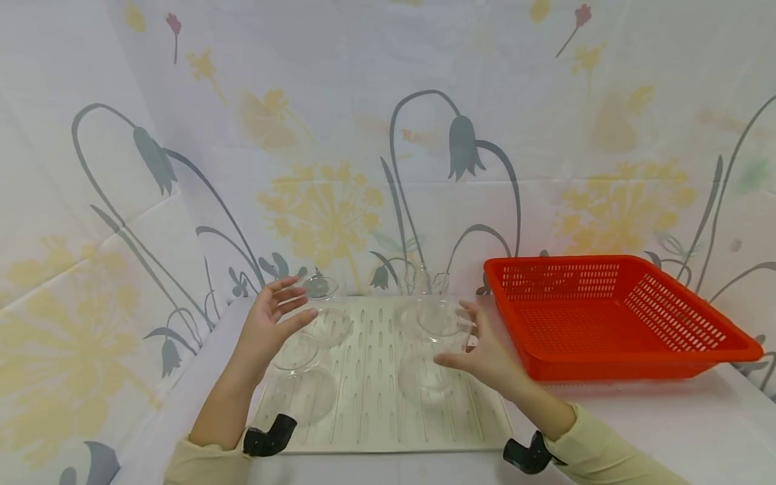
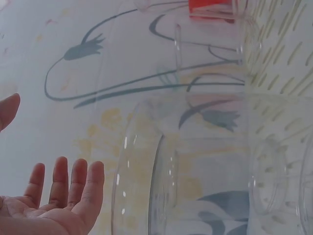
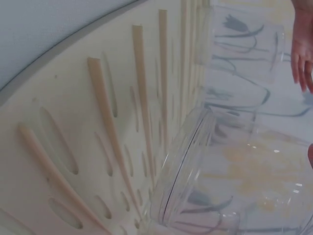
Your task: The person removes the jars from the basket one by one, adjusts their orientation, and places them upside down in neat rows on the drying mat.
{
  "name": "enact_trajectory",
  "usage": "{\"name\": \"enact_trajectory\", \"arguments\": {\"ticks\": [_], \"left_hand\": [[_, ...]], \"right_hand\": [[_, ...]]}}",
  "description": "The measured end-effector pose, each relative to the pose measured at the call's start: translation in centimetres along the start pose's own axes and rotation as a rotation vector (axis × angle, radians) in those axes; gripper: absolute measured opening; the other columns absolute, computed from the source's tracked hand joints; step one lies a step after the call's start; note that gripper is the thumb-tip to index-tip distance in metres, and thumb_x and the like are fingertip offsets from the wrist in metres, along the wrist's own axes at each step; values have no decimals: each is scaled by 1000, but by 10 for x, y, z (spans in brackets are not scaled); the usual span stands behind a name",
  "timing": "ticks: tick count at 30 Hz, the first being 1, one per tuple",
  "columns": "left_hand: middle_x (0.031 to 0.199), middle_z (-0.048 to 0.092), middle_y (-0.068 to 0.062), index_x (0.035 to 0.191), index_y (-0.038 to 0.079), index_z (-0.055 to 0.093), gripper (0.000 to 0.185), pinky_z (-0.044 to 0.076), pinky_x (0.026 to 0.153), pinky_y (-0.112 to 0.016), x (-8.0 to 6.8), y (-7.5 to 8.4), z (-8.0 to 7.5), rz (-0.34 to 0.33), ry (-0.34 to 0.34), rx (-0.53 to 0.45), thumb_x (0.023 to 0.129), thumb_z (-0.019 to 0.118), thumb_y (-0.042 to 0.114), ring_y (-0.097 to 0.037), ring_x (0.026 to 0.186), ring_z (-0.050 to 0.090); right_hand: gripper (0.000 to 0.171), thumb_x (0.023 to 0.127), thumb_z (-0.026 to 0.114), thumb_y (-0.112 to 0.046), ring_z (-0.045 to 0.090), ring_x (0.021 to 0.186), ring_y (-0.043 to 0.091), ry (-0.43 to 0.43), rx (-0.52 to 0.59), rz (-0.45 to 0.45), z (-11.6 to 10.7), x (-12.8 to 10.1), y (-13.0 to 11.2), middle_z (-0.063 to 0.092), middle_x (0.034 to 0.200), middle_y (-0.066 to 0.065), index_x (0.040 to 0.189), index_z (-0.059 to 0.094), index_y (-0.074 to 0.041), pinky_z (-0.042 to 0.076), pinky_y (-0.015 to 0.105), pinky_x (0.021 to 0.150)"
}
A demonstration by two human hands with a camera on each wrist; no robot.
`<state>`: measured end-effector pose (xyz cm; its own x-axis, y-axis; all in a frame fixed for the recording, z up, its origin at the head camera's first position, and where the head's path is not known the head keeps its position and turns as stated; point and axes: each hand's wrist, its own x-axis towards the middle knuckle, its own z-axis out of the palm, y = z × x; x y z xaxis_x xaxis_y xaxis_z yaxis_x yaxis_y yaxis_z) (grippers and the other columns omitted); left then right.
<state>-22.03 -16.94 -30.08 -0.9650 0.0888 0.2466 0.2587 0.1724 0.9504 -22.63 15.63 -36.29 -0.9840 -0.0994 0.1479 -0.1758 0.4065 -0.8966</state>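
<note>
Head view first: no brand, label or writing that I can read on anything, just a flower print on the cloth backdrop (image 1: pixel 376 155).

So what's there is a bunch of clear glass bowls on a cream drying tray (image 1: pixel 370 411) with ribs and slots. They're totally see-through, so the ribs and the flower print show right through them, and mostly you only catch the rims and glints.

Left hand (image 1: pixel 273 320) is up with fingers spread and relaxed, palm facing in, gripping nothing. One glass bowl (image 1: pixel 321 286) sits right at its fingertips, and another bowl (image 1: pixel 295 353) is just below the palm. From the left wrist view the palm is bare, and a big bowl (image 2: pixel 161 186) lies on its side just beside the fingers (image 2: pixel 73 183), not touching as far as I can tell.

Right hand (image 1: pixel 481 353) is loose and spread too, palm toward a stack of bowls (image 1: pixel 439 323) just off its fingertips. Can't tell if it actually touches.

An orange basket (image 1: pixel 612 316) sits on the outer side of the right hand, near it.
</note>
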Motion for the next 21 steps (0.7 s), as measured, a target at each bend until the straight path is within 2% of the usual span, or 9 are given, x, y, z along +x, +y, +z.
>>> {"name": "enact_trajectory", "arguments": {"ticks": [3, 10, 16, 21], "left_hand": [[132, 42, -10, 138, 7, 30, 65, 39, 98, -37, -1, -1, -5, -2, 14, 9, 86, 68, 17, -23, 123, 42], [133, 41, -9, 140, 8, 29, 66, 39, 97, -35, -3, -5, -14, -18, 36, 31, 87, 67, 19, -23, 123, 41], [133, 39, -12, 138, 7, 29, 63, 42, 89, -21, -7, -6, -21, -13, 64, 37, 88, 66, 19, -24, 122, 41], [131, 39, -10, 138, 9, 30, 63, 42, 86, -16, -12, -10, -26, -16, 83, 31, 88, 66, 18, -17, 118, 44]], "right_hand": [[98, 67, 84, -27, 34, 126, 43, -12, 10, 36, 3, 1, 2, 25, 145, 19, 142, 22, -12, 42, 52, 93], [96, 68, 83, -16, 31, 126, 46, -39, 60, 23, 11, -1, 9, 24, 143, 22, 141, 21, -8, 37, 54, 97], [98, 67, 84, -12, 32, 124, 45, -55, 49, 28, 16, -3, 10, 24, 142, 23, 141, 21, -9, 38, 54, 95], [98, 67, 84, -13, 34, 123, 45, -85, 25, 27, 12, -3, 9, 25, 142, 24, 142, 20, -9, 40, 54, 94]]}}
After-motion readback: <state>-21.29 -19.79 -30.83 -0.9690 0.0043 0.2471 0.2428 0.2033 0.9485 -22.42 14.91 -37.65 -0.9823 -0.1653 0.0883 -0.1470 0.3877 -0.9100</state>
